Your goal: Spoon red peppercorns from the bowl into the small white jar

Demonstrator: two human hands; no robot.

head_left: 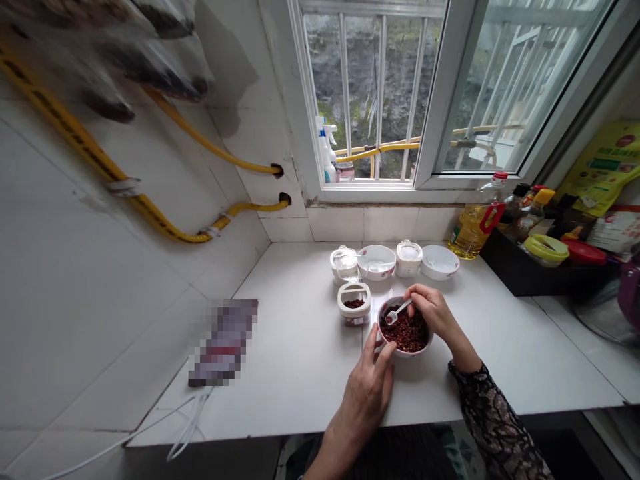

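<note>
The right hand (433, 313) was pinching a small white spoon (399, 311) between thumb and fingers, with its tip over red peppercorns (407, 331) inside a white bowl (406, 355). The left hand (365, 400) gripped the bowl's rim with spread fingers. Just beside the bowl stood an open jar (354, 319) with few peppercorns, and behind it were two more jars (409, 259) and two white lids (440, 262) on the tiled counter (300, 360)

A spoon (399, 311) is resting in a bowl of peppercorns (406, 354) on the desk (300, 373), with an open jar (354, 312) standing just left and jars (409, 259) and lids (376, 261) lining up behind, beneath a window (380, 100).
</note>
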